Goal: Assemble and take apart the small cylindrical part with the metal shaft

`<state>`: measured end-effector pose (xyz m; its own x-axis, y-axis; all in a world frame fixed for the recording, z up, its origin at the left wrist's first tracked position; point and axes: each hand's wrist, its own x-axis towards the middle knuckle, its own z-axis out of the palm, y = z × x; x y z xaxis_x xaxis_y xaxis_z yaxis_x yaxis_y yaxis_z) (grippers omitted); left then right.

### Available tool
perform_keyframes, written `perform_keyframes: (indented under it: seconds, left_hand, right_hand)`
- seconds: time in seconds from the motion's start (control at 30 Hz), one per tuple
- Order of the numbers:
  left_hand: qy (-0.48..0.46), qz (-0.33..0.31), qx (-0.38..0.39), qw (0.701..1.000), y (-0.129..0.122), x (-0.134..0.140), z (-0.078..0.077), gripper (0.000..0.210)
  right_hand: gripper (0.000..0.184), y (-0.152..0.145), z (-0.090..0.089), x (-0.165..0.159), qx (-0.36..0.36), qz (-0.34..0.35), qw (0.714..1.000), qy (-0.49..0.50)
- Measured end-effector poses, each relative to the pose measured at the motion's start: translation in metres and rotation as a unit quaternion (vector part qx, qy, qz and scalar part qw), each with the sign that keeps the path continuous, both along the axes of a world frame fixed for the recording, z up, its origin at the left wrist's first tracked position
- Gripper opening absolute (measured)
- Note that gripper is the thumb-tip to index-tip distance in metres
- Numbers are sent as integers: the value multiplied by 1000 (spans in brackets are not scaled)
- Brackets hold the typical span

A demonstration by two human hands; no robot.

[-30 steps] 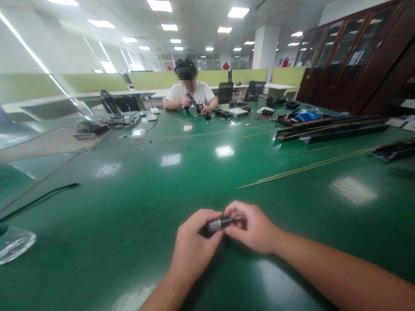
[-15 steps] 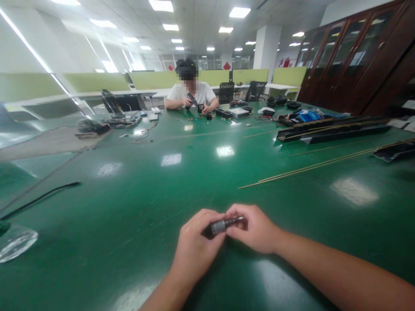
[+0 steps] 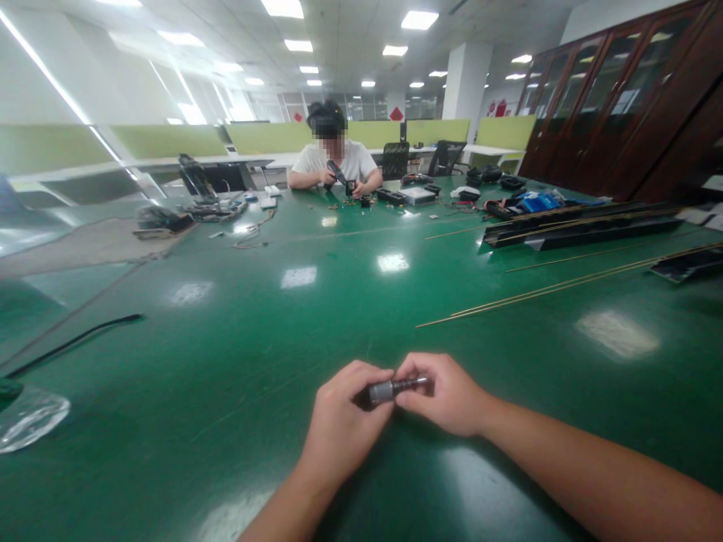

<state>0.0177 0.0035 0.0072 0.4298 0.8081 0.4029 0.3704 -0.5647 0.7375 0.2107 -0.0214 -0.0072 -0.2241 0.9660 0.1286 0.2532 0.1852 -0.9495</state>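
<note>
- Left hand (image 3: 346,414) curled round the thick end of a dark cylindrical metal part (image 3: 382,392); right hand (image 3: 452,395) closed about its narrower end (exact fingertip contact too small to tell);
- part sits between the two hands, above the near side of the green bench (image 3: 254,391), thin end to the right;
- handling, as judged: left grip firm, right touch light; both ends on one line; fingers off the middle for a clear view; hands low in case it slips.
</note>
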Motion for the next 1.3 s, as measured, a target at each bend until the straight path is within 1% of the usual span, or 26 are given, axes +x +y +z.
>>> perform_keyframes:
  seconds: [0.23, 0.6, 1.07, 1.3]
  left_hand:
    - [4, -3, 6, 1000, 0, 0, 1, 16]
    - [-10, -7, 11, 1000, 2, -2, -4, 22]
    - [-7, -9, 19, 1000, 1, -1, -3, 21]
    - [-8, -9, 14, 1000, 1, -2, -6, 23]
  right_hand:
    - [9, 0, 3, -1, 5, -3, 1000, 4]
    - [7, 1, -3, 1, -1, -7, 1000, 5]
    - [7, 0, -4, 1, -1, -9, 1000, 4]
    - [8, 1, -3, 0, -1, -10, 1000, 7]
